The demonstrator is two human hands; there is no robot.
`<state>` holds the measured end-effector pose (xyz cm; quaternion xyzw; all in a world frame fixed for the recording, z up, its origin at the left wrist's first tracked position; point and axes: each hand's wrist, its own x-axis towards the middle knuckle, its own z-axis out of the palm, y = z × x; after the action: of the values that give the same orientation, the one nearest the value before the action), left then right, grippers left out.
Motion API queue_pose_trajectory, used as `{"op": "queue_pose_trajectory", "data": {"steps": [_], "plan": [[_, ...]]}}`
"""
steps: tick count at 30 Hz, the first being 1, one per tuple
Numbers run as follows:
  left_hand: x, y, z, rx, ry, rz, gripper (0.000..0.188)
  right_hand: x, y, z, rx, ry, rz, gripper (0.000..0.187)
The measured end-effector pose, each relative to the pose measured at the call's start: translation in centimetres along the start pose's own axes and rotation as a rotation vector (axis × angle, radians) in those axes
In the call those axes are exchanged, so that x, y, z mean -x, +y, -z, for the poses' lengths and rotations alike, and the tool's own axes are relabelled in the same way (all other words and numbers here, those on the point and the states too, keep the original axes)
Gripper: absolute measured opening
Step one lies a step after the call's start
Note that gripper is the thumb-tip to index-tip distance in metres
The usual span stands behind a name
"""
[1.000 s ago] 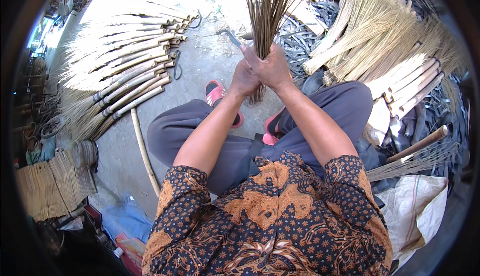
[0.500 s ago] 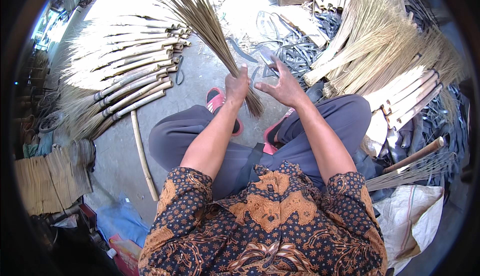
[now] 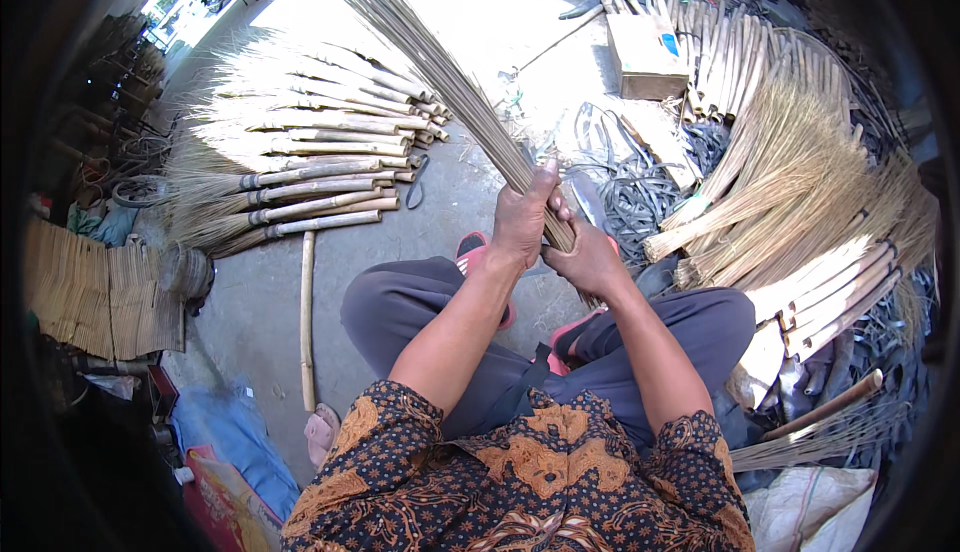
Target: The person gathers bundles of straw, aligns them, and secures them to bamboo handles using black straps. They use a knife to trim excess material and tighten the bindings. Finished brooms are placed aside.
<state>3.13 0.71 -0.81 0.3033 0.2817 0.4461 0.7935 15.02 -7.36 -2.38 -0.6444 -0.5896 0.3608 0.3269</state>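
A slanting bundle of thin broom sticks [image 3: 440, 72] runs from the upper left down to between my knees. My left hand [image 3: 525, 220] is closed around it near its lower part, thumb up along the sticks. Just below, my right hand [image 3: 592, 264] wraps the bundle close to its lower end, so both hands nearly touch. The short tail of the sticks is partly hidden behind my right hand. A flat grey blade-like piece [image 3: 588, 198] shows just beyond my right hand; its kind is unclear.
At the left lie several finished brooms [image 3: 320, 192] with bamboo handles, and a loose pole [image 3: 308, 322]. Black rubber strips [image 3: 640, 197] tangle ahead on the right, beside a box [image 3: 650, 77] and heaps of bristle bundles [image 3: 790, 172]. A white sack [image 3: 810, 507] lies at lower right.
My right hand, earlier apart from the sticks with its fingers spread, has come down and closed on the bundle's lower end. The view has shifted, showing more of the far floor.
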Motion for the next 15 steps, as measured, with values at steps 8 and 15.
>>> {"op": "queue_pose_trajectory", "data": {"steps": [8, 15], "plan": [[1.0, 1.3, -1.3, -0.013, 0.057, -0.031, 0.025, 0.3, -1.6, 0.0, -0.338, -0.277, -0.18, 0.031], [0.4, 1.9, -1.8, 0.044, 0.059, -0.145, 0.033, 0.4, -3.1, 0.6, -0.219, -0.226, -0.203, 0.025]]}}
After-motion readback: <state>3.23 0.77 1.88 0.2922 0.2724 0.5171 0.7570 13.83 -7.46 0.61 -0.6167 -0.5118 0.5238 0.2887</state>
